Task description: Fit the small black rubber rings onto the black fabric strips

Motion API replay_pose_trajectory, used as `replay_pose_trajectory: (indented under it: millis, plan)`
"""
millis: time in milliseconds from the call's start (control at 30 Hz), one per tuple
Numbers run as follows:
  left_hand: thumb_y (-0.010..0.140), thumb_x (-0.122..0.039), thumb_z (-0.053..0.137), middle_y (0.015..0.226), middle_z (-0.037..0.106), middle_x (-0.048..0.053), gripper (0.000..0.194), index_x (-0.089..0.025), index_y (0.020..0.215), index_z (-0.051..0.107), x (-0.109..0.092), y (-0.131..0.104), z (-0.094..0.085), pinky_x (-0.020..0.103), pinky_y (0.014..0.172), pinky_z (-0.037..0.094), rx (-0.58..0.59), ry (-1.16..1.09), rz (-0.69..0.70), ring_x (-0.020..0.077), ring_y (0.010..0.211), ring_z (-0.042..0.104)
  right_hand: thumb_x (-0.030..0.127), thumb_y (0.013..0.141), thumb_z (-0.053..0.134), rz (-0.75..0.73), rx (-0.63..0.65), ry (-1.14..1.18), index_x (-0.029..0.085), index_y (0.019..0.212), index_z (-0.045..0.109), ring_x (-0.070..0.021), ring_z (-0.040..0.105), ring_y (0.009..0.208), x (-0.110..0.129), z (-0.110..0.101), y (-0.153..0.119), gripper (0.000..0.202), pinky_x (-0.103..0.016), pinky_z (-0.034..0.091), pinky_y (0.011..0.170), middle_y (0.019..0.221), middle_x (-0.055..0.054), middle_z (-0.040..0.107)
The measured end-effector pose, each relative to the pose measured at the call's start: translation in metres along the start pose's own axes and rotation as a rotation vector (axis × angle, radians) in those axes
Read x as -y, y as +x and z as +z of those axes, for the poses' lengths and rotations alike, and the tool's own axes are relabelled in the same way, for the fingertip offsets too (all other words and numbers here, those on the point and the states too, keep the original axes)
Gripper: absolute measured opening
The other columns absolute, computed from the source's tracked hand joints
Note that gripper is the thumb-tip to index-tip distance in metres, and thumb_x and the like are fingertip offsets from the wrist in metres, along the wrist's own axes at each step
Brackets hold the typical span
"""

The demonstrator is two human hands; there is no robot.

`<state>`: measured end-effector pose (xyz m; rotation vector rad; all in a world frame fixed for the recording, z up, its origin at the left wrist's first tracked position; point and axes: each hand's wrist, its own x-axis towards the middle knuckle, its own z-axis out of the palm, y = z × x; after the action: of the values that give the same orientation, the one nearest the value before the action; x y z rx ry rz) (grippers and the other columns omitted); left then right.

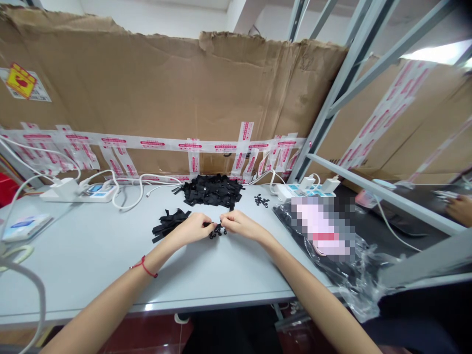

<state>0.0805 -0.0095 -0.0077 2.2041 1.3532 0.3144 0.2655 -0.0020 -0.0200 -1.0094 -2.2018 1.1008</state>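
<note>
Your L hand (197, 228) & R hand (240, 224) pinch a black pc. (219, 225) b/w them, prob. to steady it. Small black bits (217, 234) lie nearby, prob. for quick reach.

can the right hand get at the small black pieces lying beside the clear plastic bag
Probably yes: the right hand is close to those pieces, and only bare tabletop shows between.

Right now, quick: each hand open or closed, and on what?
Left hand: closed, pinching a small black piece.
Right hand: fingertips pinched together beside it; what they grip can't be told.
</note>
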Motion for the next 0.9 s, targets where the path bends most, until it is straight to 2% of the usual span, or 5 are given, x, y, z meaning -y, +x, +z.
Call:
replay_pose_trajectory:
  millis: [267, 467, 600, 767, 900]
  plan:
    - [0.081, -0.033, 0.040, 0.063, 0.063, 0.002, 0.032, -0.017, 0.065, 0.062, -0.001, -0.012, -0.034, 0.024, 0.053, 0.033, 0.071, 0.043, 0.026, 0.0131, 0.053, 0.048, 0.030, 0.088, 0.041, 0.049, -0.045, -0.082, 0.014, 0.070, 0.065, -0.0088, 0.039, 0.052, 0.007, -0.015, -0.005, 0.034, -0.021, 0.030, 0.055, 0.055, 0.003, 0.049]
    - [0.078, -0.029, 0.051, 0.086, 0.067, 0.006, 0.018, -0.020, 0.076, 0.067, 0.023, -0.018, -0.067, 0.029, 0.069, 0.040, -0.238, 0.565, -0.199, 0.0248, 0.087, 0.059, 0.023, 0.076, 0.066, 0.283, -0.335, -0.493, 0.016, 0.072, 0.073, -0.0138, 0.055, 0.064, 0.001, -0.027, -0.006, 0.011, -0.023, 0.033, 0.059, 0.067, -0.003, 0.066]
    - [0.083, -0.023, 0.049, 0.094, 0.066, 0.007, 0.020, -0.020, 0.086, 0.068, 0.024, 0.011, -0.057, 0.030, 0.075, 0.043, -0.440, 0.574, -0.099, 0.0234, 0.091, 0.060, 0.019, 0.082, 0.059, 0.388, -0.290, -0.637, 0.018, 0.079, 0.075, -0.0172, 0.062, 0.074, 0.003, -0.027, -0.008, 0.017, -0.023, 0.036, 0.062, 0.078, -0.006, 0.071]
    - [0.084, -0.015, 0.053, 0.103, 0.063, 0.008, 0.026, -0.021, 0.105, 0.068, 0.024, 0.069, -0.039, 0.029, 0.079, 0.042, -0.349, 0.656, 0.197, 0.0215, 0.098, 0.057, 0.021, 0.088, 0.046, 0.411, -0.265, -0.723, 0.019, 0.083, 0.075, -0.0189, 0.064, 0.078, 0.004, -0.023, -0.009, 0.030, -0.025, 0.035, 0.063, 0.080, -0.008, 0.072]
    - [0.080, -0.012, 0.059, 0.094, 0.064, 0.009, 0.015, -0.018, 0.086, 0.071, 0.036, 0.097, -0.033, 0.031, 0.078, 0.040, -0.344, 0.735, 0.253, 0.0230, 0.095, 0.055, 0.025, 0.087, 0.048, 0.412, -0.329, -0.729, 0.018, 0.085, 0.073, -0.0191, 0.063, 0.076, 0.005, -0.022, -0.008, 0.026, -0.025, 0.035, 0.063, 0.078, -0.008, 0.071]
